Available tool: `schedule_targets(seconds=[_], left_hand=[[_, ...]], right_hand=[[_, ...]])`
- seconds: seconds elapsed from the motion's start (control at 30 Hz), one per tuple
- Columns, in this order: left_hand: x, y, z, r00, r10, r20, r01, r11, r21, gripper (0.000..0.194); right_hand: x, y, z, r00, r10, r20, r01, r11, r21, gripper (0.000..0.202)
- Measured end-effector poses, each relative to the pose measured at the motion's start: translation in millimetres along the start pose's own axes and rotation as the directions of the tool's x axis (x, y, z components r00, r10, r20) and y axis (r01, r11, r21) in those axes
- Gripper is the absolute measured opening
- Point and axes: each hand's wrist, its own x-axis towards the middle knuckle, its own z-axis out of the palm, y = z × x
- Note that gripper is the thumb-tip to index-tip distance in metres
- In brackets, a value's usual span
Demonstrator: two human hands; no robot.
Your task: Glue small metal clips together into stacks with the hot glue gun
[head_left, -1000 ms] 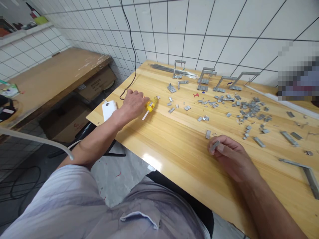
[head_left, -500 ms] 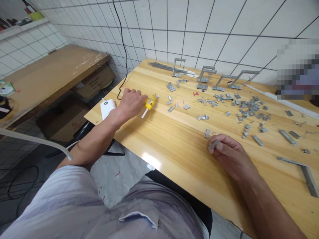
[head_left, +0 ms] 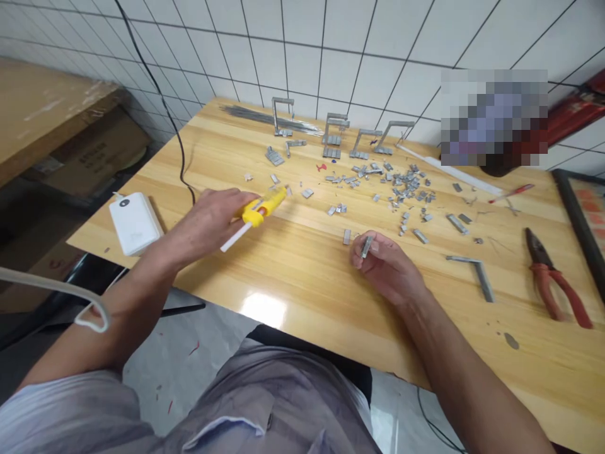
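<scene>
Glue gun point(head_left: 265, 207) fills closed left grip point(head_left: 212, 217); right grip point(head_left: 390, 265) pinches metal piece point(head_left: 366, 246), which slack fingertips could drop

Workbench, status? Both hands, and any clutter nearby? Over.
Left hand closed on yellow glue gun. Right hand pinching small grey piece. White box and black cord near left hand; loose grey bits scattered beyond right hand.
</scene>
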Motion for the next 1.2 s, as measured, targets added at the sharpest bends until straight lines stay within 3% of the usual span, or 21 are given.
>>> schedule_targets(seconds=[0.17,0.33,0.6,0.8,1.0,1.2], left_hand=[[11,32,26.3,0.968,0.21,0.137,-0.201,0.976,-0.081,0.035],[18,46,44.0,0.928,0.323,0.184,-0.302,0.944,-0.131,0.047],[9,45,46.4,0.922,0.387,0.006,-0.362,0.867,-0.343,0.035],[7,46,48.2,0.855,0.494,-0.16,-0.507,0.726,-0.464,0.04],[7,51,39.3,0.839,0.514,-0.176,-0.528,0.694,-0.49,0.031],[10,50,40.8,0.821,0.552,-0.148,-0.547,0.684,-0.483,0.036]], right_hand=[[0,0,1,0.999,0.014,-0.045,-0.012,0.999,0.04,0.034],[1,0,2,0.998,-0.004,-0.07,0.006,1.0,0.03,0.034],[2,1,7,0.975,-0.04,-0.22,0.036,0.999,-0.023,0.027],[4,1,8,0.975,-0.033,-0.22,0.025,0.999,-0.04,0.028],[4,2,8,0.98,-0.009,-0.199,0.002,0.999,-0.036,0.028],[3,1,9,0.984,0.006,-0.177,-0.011,1.0,-0.024,0.028]])
